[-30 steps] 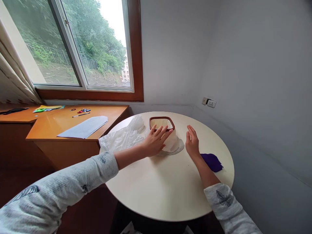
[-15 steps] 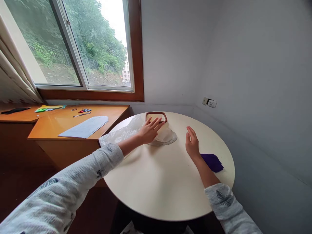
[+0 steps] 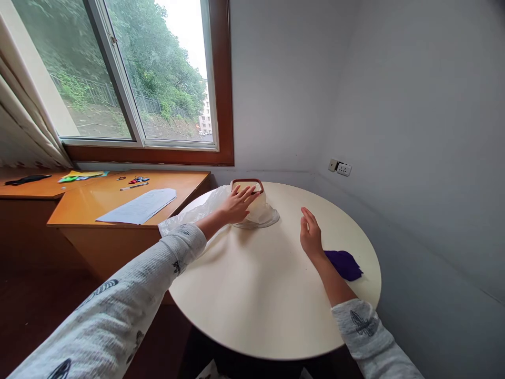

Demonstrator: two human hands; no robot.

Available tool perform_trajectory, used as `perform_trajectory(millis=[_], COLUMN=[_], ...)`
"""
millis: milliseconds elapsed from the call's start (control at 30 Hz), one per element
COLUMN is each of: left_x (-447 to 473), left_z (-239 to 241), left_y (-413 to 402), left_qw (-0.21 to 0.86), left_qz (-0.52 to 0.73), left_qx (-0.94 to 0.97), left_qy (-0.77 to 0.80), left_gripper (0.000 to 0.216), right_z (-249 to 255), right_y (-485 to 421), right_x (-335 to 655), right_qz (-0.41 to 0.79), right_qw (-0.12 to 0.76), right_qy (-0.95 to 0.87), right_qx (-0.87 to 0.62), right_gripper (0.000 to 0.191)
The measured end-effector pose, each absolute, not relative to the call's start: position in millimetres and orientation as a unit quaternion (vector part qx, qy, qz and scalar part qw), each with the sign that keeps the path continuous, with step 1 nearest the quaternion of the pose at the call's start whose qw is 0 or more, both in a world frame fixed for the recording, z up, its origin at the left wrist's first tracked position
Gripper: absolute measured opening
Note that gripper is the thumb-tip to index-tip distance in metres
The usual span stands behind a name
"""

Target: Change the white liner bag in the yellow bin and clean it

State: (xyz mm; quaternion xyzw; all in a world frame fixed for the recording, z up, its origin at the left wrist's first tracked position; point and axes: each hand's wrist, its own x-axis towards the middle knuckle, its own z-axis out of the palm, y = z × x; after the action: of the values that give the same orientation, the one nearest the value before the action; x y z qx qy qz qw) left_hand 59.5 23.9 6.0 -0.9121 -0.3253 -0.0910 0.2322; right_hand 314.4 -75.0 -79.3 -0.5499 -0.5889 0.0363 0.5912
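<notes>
A small bin with a brown rim [image 3: 247,182], lined with a white plastic bag [image 3: 263,215], stands at the far edge of a round cream table [image 3: 268,295]. My left hand [image 3: 236,205] lies flat against the bin's near side with fingers spread, pressing on the bag. More thin plastic [image 3: 193,216] trails off to the left of the bin. My right hand [image 3: 310,231] rests edge-down on the table, fingers apart and holding nothing, a short way right of the bin. A crumpled purple cloth [image 3: 344,263] lies just right of that wrist.
An orange wooden desk [image 3: 118,208] butts against the table's left side, with a white paper sheet [image 3: 138,205], a pen and small coloured items on it. A window fills the upper left. Grey walls meet in the corner behind the table, with a socket [image 3: 340,168] at right.
My left hand has slid the bin away from me and to the left, towards the table's far edge. My right hand has stayed almost where it was.
</notes>
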Motion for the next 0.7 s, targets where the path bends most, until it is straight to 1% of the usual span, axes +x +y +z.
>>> perform_trajectory(millis=[300,467,600,700], left_x=[59,57,58,58], left_z=[7,8,7,3], left_y=[40,38,26,8], left_qw=[0.209,0.189,0.165,0.134], left_qz=[-0.089,-0.107,-0.152,-0.209], left_qx=[-0.922,-0.925,-0.923,-0.92], left_qy=[-0.314,-0.311,-0.312,-0.302], left_gripper=[0.082,0.074,0.069,0.067], right_z=[-80,-81,-81,-79], right_y=[-76,-77,-77,-82], right_x=[314,314,315,316], right_qz=[0.04,0.057,0.052,0.044], right_qw=[0.585,0.574,0.563,0.533], right_qy=[-0.59,-0.59,-0.597,-0.612], right_qx=[-0.555,-0.564,-0.569,-0.582], right_gripper=[0.048,0.049,0.048,0.047])
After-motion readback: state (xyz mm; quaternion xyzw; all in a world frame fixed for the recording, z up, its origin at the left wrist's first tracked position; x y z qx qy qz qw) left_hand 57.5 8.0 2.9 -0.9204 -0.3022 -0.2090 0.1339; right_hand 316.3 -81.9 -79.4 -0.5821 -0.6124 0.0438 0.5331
